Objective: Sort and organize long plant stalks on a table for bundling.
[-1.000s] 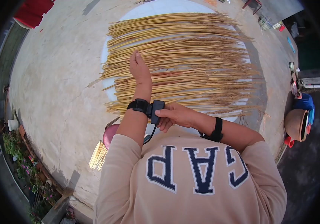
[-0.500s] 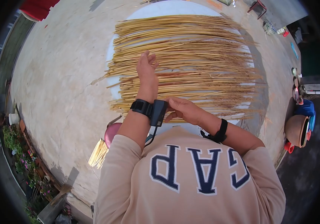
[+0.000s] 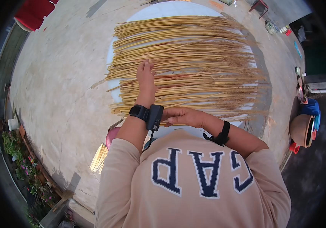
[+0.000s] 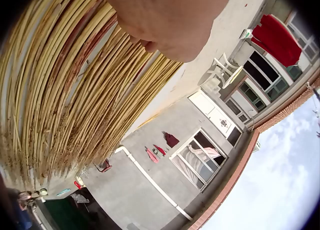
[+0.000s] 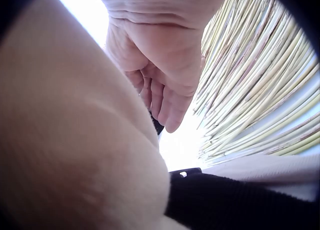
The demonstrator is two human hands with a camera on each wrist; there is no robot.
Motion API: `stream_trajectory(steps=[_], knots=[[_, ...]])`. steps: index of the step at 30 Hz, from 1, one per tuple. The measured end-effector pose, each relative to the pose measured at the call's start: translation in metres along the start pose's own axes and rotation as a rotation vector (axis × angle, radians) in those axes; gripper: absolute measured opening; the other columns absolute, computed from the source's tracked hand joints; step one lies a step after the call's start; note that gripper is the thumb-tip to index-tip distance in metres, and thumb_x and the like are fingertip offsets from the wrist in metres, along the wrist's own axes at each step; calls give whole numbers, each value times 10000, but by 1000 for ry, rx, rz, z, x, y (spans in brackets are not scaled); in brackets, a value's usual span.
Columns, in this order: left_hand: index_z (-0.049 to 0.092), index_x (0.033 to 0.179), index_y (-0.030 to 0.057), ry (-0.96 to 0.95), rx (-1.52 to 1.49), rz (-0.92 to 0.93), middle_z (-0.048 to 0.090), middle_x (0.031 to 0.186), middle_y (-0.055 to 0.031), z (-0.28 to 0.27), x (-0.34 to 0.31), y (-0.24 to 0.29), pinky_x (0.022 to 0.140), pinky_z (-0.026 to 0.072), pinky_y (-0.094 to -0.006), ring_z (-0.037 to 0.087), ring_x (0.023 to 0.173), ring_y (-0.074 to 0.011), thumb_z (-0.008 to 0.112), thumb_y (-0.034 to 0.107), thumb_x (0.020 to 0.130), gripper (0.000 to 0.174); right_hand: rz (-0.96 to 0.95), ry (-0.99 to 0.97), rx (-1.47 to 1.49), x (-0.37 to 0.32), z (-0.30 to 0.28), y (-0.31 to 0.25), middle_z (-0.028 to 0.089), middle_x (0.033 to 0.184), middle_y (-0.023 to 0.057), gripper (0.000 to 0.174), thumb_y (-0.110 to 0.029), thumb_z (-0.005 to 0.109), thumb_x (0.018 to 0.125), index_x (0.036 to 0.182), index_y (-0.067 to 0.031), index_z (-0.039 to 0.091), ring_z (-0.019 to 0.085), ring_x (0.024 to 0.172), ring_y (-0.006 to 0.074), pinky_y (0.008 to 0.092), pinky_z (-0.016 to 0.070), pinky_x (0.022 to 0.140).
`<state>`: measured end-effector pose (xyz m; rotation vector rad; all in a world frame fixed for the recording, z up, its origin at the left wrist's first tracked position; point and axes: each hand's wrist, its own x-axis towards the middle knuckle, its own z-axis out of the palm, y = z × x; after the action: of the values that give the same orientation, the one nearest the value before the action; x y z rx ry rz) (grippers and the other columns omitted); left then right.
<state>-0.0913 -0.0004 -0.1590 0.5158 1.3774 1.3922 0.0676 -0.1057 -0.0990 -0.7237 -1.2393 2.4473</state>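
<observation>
In the head view, my left hand (image 3: 146, 78) is held over the middle of a layer of dry straw-coloured stalks (image 3: 182, 47), its fingers loosely bent around nothing. A black strap on that wrist carries a small black camera box (image 3: 155, 117) with a cable. My right hand (image 3: 186, 116) reaches across to the box's right side, where the box partly hides its fingertips. Seen from the right wrist, those fingers (image 5: 171, 107) are fairly straight beside a black edge. The stalks lie side by side on a round white tabletop (image 3: 163, 8), their feathery ends to the right.
A pinkish-purple round object (image 3: 112, 135) and a bundle of pale sticks (image 3: 99, 157) are at the lower left. Flowering plants (image 3: 24, 163) line the left edge. A clay pot (image 3: 300, 128) and a blue container (image 3: 310, 107) stand at the right on the concrete ground (image 3: 64, 76).
My right hand has let go of the camera box, its thumb slipping off toward the right side. My left fingers spread a little, then drew together again as that hand lowered slightly.
</observation>
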Motion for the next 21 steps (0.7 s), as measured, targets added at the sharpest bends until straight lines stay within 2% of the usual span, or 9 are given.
stream_trajectory(steps=[1, 3, 5, 7, 8, 10, 12, 17, 21], knots=[[472, 1184, 42, -41, 168, 18, 550, 1061, -122, -6, 6, -7, 777, 447, -338, 518, 1008, -200, 434, 228, 900, 342, 31, 61, -112, 0, -10, 4, 534, 1143, 108, 343, -161, 473, 887, 1193, -5, 465, 517, 1037, 197, 321, 426, 867], [456, 1216, 59, -175, 657, 303, 516, 1143, -156, -34, 29, -32, 829, 428, -377, 491, 1063, -237, 473, 199, 878, 367, 61, 174, -233, -9, -40, 9, 524, 1159, 125, 358, -170, 489, 877, 1190, 2, 463, 510, 1056, 213, 317, 421, 871], [392, 1282, 88, -261, 1169, 627, 413, 1264, -185, -50, 22, -35, 933, 345, -443, 376, 1187, -306, 503, 244, 862, 462, 83, 523, -724, -21, -82, 12, 474, 1218, 150, 386, -149, 475, 881, 1246, -41, 414, 441, 1152, 256, 349, 375, 953], [302, 1343, 141, -353, 1493, 698, 251, 1379, -177, -59, 12, -38, 1007, 223, -497, 198, 1288, -340, 539, 321, 837, 587, 93, 688, -952, -35, -126, 17, 431, 1255, 167, 420, -148, 497, 863, 1259, -52, 394, 407, 1177, 281, 365, 356, 967], [302, 1343, 141, -368, 1481, 712, 251, 1379, -177, -62, 9, -39, 1007, 223, -497, 198, 1288, -340, 539, 321, 837, 587, 101, 816, -1174, -41, -144, 17, 387, 1291, 185, 458, -148, 519, 845, 1271, -63, 374, 373, 1201, 307, 381, 337, 981], [213, 1376, 174, -431, 1649, 656, 146, 1425, -155, -65, 8, -41, 1029, 120, -535, 72, 1321, -344, 545, 388, 821, 682, 130, 880, -1241, -49, -172, 12, 340, 1319, 191, 488, -156, 528, 838, 1283, -69, 349, 331, 1222, 326, 390, 325, 986], [195, 1381, 178, -427, 1667, 619, 131, 1430, -148, -63, 14, -44, 1028, 114, -541, 67, 1323, -339, 537, 408, 821, 695, 156, 929, -1309, -54, -193, 6, 292, 1348, 197, 520, -163, 537, 831, 1296, -75, 323, 289, 1242, 346, 400, 314, 992], [158, 1389, 189, -492, 1841, 455, 107, 1439, -131, -63, 11, -54, 1011, 105, -579, 57, 1326, -331, 503, 502, 807, 746, 421, 821, -1618, -47, -204, -11, 133, 1413, 198, 558, -211, 482, 874, 1358, -95, 229, 111, 1312, 340, 413, 204, 1053], [143, 1392, 160, -511, 1868, 596, 101, 1433, -164, -76, 5, -67, 991, 108, -604, 60, 1321, -353, 480, 543, 800, 781, 433, 755, -1724, -45, -212, 2, 131, 1415, 194, 586, -313, 451, 889, 1373, -113, 188, 111, 1312, 346, 452, 184, 1050]])
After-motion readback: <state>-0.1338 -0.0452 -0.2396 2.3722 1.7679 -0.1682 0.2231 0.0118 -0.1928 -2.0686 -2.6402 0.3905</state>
